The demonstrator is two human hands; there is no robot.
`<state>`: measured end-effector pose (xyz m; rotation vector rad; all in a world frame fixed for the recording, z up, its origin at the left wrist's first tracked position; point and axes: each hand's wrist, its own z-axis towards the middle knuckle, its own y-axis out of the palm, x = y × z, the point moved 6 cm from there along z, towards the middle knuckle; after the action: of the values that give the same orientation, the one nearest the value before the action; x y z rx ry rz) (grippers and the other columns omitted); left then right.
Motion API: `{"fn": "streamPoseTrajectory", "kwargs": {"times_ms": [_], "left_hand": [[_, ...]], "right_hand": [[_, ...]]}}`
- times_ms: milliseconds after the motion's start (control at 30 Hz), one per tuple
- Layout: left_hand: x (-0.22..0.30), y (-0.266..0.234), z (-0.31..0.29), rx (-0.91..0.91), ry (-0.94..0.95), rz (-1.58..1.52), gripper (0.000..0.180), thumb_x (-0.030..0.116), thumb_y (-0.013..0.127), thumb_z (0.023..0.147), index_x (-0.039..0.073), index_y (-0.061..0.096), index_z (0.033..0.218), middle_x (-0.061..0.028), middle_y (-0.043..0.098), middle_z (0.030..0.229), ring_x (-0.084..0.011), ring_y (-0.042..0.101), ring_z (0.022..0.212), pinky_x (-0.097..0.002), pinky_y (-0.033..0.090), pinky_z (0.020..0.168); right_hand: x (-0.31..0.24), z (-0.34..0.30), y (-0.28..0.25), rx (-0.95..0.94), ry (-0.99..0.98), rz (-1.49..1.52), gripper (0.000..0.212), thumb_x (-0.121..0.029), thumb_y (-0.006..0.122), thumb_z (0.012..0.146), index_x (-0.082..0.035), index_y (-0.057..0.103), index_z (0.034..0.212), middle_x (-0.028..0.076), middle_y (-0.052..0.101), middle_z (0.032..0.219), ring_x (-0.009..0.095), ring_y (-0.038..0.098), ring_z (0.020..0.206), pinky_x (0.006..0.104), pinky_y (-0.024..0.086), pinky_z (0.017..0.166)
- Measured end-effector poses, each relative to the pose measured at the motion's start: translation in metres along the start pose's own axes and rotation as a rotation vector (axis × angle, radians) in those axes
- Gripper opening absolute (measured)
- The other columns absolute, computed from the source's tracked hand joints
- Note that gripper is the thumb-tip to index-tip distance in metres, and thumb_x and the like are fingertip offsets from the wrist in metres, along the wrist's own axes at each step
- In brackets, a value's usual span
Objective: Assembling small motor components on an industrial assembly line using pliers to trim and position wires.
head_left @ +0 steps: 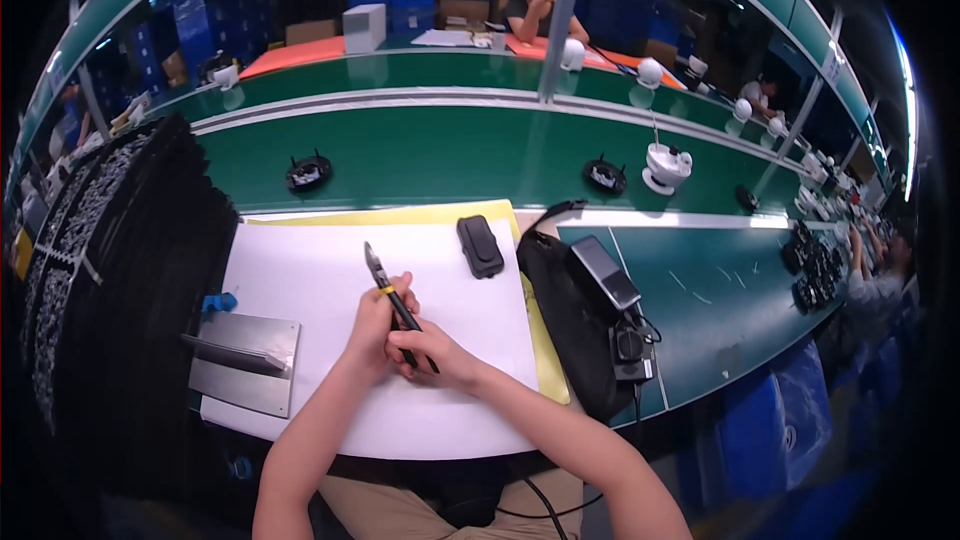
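Note:
Black-handled pliers [374, 262] with a yellow band and a metal head point away from me above the white sheet [300, 270]. My left hand [374, 325] is closed around their middle, just below the yellow band. Lower down, my right hand [442, 352] is closed on the handles, its thumb across them. Fingers of both hands partly hide the grips. Ahead to the right on the sheet lies a small black oblong case [481, 246]. A metal plate with an upright fin [262, 395] rests left of my left forearm.
A tall stack of black parts [150, 300] stands at left. On the right are a black bag [560, 325] and a grey boxy device [604, 272]. Black pronged parts [308, 172] and a white domed device [664, 168] sit on the green conveyor [450, 155]. Other people work beyond.

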<state>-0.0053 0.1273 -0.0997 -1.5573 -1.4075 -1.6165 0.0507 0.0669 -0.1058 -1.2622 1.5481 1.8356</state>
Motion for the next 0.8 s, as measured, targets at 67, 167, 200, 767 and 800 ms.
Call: {"fn": "streamPoseTrajectory", "kwargs": {"times_ms": [67,167,200,767,800], "left_hand": [[0.003,-0.001,0.0,0.015,0.037,-0.027,0.031,0.03,0.055,0.09,0.01,0.045,0.069,-0.0003,0.045,0.063,-0.0116,0.047,0.063,-0.0241,0.039,0.055],[-0.004,-0.001,0.005,-0.011,0.014,-0.125,0.027,0.027,0.055,0.09,0.011,0.043,0.072,0.0004,0.042,0.064,-0.0123,0.046,0.064,-0.0244,0.04,0.056],[-0.006,0.003,0.006,-0.039,0.007,-0.119,0.027,0.027,0.055,0.09,0.011,0.043,0.072,0.0004,0.042,0.064,-0.0123,0.046,0.064,-0.0244,0.04,0.056],[0.01,-0.015,0.012,0.218,0.245,0.079,0.035,0.029,0.067,0.083,0.011,0.042,0.067,0.001,0.045,0.062,-0.0094,0.044,0.055,-0.0236,0.037,0.049],[0.012,-0.019,0.015,0.225,0.258,0.073,0.035,0.029,0.067,0.083,0.011,0.042,0.067,0.001,0.045,0.062,-0.0094,0.044,0.055,-0.0236,0.037,0.049]], "right_hand": [[-0.003,0.002,-0.002,-0.005,-0.061,-0.081,0.029,-0.034,0.054,0.088,-0.009,0.044,0.079,-0.001,0.043,0.061,0.007,0.04,0.044,0.0199,0.03,0.04],[-0.006,0.001,-0.002,-0.019,-0.053,-0.18,0.032,-0.036,0.056,0.088,-0.007,0.043,0.084,-0.002,0.041,0.06,0.006,0.038,0.044,0.0207,0.028,0.039],[-0.005,0.0,-0.005,0.005,-0.071,-0.183,0.032,-0.036,0.056,0.088,-0.007,0.043,0.084,-0.002,0.041,0.06,0.006,0.038,0.044,0.0207,0.028,0.039],[-0.016,0.029,0.001,0.107,-0.138,-0.102,0.033,-0.031,0.057,0.085,-0.007,0.047,0.106,0.0,0.045,0.073,0.006,0.043,0.061,0.02,0.034,0.055],[-0.014,0.033,-0.002,0.094,-0.138,-0.112,0.033,-0.031,0.057,0.085,-0.007,0.047,0.106,0.0,0.045,0.073,0.006,0.043,0.061,0.02,0.034,0.055]]}}
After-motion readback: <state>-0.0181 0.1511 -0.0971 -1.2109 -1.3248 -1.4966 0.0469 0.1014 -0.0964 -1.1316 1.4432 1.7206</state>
